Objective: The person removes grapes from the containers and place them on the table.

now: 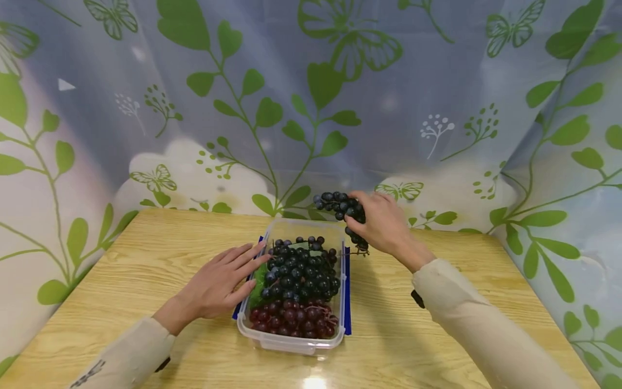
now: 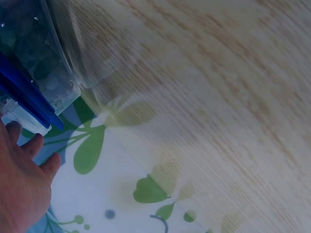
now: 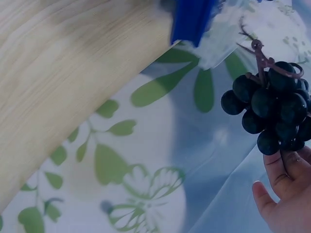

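A bunch of dark grapes (image 1: 342,206) hangs in my right hand (image 1: 381,222), raised above the far right corner of a clear plastic container (image 1: 286,341). In the right wrist view the same bunch (image 3: 277,104) shows its brown stem, and my fingers grip it from below. My left hand (image 1: 225,281) lies with fingers extended at the container's left edge, fingertips over the rim. Inside the container are more black grapes (image 1: 301,273), with red grapes (image 1: 291,319) at the near end. Something green (image 1: 259,286) shows along its left inner side.
Blue locking flaps (image 1: 347,302) hang down at the container's sides. It stands on a wood-grain table (image 1: 175,243). Behind the table hangs a cloth (image 1: 389,108) printed with green leaves and butterflies.
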Tool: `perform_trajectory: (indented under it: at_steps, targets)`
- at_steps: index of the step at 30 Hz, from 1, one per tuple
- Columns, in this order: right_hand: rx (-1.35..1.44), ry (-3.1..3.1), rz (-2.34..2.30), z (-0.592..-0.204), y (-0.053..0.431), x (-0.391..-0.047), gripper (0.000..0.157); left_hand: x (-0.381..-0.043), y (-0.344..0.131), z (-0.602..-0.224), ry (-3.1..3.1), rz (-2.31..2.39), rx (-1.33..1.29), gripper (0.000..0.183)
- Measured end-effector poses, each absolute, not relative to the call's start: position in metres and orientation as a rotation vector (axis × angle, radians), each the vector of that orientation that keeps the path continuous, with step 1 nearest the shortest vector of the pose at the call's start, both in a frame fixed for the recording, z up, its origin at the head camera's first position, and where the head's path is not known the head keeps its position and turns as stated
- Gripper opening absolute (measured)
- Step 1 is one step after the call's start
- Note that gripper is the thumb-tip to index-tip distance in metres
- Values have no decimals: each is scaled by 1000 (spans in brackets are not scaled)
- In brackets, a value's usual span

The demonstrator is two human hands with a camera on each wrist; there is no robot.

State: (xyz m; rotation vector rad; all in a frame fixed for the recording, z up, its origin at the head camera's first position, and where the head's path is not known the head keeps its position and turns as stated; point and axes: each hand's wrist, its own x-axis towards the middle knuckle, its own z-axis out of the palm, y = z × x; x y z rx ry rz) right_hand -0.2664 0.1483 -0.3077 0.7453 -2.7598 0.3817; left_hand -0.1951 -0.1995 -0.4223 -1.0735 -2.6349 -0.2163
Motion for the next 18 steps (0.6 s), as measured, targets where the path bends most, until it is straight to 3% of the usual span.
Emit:
perform_trajectory:
  at_steps: [9, 18]
  targets:
    - [648, -2803, 361, -319, 182, -262, 49, -194, -200, -422, -2639, -213, -1067, 53]
    - [440, -2952, 626, -337, 197, -246, 53, -195, -200, -423, -2662, -225, -1062, 53]
